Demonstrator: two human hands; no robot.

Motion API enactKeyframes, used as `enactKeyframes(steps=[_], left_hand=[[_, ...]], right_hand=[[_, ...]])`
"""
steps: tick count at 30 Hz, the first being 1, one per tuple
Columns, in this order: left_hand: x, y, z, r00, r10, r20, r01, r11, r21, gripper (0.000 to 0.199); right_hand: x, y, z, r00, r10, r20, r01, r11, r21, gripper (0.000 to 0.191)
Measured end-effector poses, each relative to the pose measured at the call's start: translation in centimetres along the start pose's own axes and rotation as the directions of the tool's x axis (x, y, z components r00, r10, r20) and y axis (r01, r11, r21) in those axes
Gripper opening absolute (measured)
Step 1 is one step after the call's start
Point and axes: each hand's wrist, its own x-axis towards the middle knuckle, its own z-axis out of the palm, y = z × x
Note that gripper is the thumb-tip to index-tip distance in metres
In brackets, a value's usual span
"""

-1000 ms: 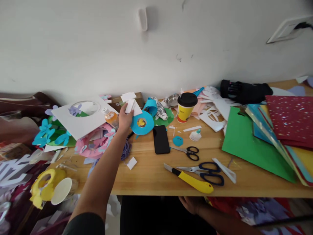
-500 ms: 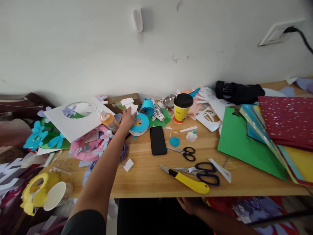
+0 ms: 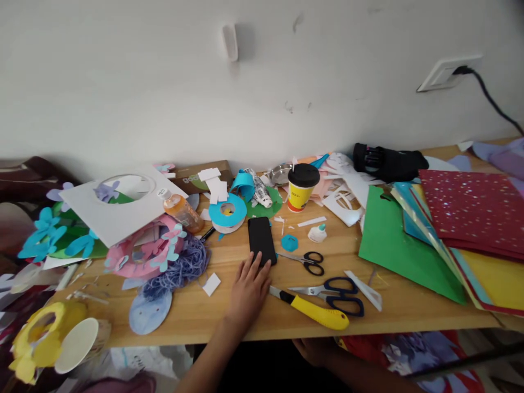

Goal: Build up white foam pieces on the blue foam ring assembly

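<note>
My left hand (image 3: pixel 249 286) lies on the table with its fingers spread, fingertips on the lower edge of a black phone (image 3: pixel 262 238). Below the table's front edge my right hand (image 3: pixel 311 349) shows only in part, its fingers hidden in shadow against dark clothing. Just right of my left hand are a yellow utility knife (image 3: pixel 319 313), navy-handled scissors (image 3: pixel 341 292) and small black scissors (image 3: pixel 311 263). White paper pieces (image 3: pixel 215 187) rest at the back on a blue-topped ring (image 3: pixel 227 213).
A lidded yellow cup (image 3: pixel 302 188) and a glue bottle (image 3: pixel 317 233) stand behind the scissors. Coloured sheets (image 3: pixel 413 251) cover the right side. At left are an orange bottle (image 3: pixel 180 210), purple yarn (image 3: pixel 184 265), a pink wreath (image 3: pixel 123 255) and a paper cup (image 3: pixel 82 344).
My left hand has come back from the white paper pieces at the rear to the phone, leaving them behind. The view has shifted slightly. My right hand stays below the table edge.
</note>
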Motion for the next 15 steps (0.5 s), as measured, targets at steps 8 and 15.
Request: enactKeyframes(steps=[8, 15], left_hand=[[-1.6, -0.9, -2.6, 0.987, -0.159, -0.034, 0.162, 0.979, 0.127, 0.043], [-1.5, -0.6, -0.9, 0.991, -0.124, -0.059, 0.129, 0.986, 0.103, 0.055]], right_hand=[[-0.1, 1.2, 0.3, 0.961, -0.135, -0.242, 0.151, 0.987, 0.048, 0.099], [0.5, -0.3, -1.8, 0.862, -0.244, -0.445, 0.295, 0.954, 0.049, 0.106]])
